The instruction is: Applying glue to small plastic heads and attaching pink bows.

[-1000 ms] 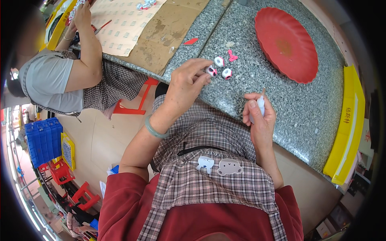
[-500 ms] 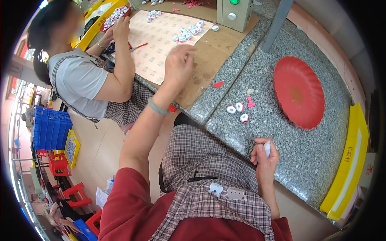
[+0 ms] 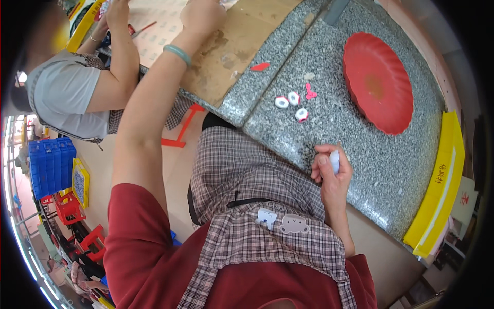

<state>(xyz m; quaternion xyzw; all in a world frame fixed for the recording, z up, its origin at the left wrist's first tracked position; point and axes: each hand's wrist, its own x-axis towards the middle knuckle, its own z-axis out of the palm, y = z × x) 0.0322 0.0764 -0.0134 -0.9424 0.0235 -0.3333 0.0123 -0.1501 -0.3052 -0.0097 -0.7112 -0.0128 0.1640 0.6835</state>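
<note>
My left hand (image 3: 202,15) reaches far forward over the brown cardboard (image 3: 242,31), close to the picture's upper edge. Its fingers are cut off or smeared, so what they do is hidden. A bit of white (image 3: 226,3) shows beside it. In my right hand (image 3: 332,172), near the front edge of the speckled stone table (image 3: 381,180), is a slim white bottle (image 3: 334,161) with a thin tip, the fingers curled round it. Between my hands lie three small white pieces (image 3: 294,98) with dark ovals and pink edges. A pink three-lobed piece (image 3: 311,91) lies by them.
A large red fluted bowl (image 3: 378,85) stands at the right. Beyond it is a yellow bin edge (image 3: 437,180). A red diamond-shaped scrap (image 3: 260,67) lies near the cardboard. At left sits a co-worker (image 3: 67,87), with a pair of red-handled scissors or pliers (image 3: 141,30) nearby. Blue crates (image 3: 51,165) stand behind.
The view has shifted, so the table things sit higher and further left. My left hand has reached further forward. The bottle stays in my right hand.
</note>
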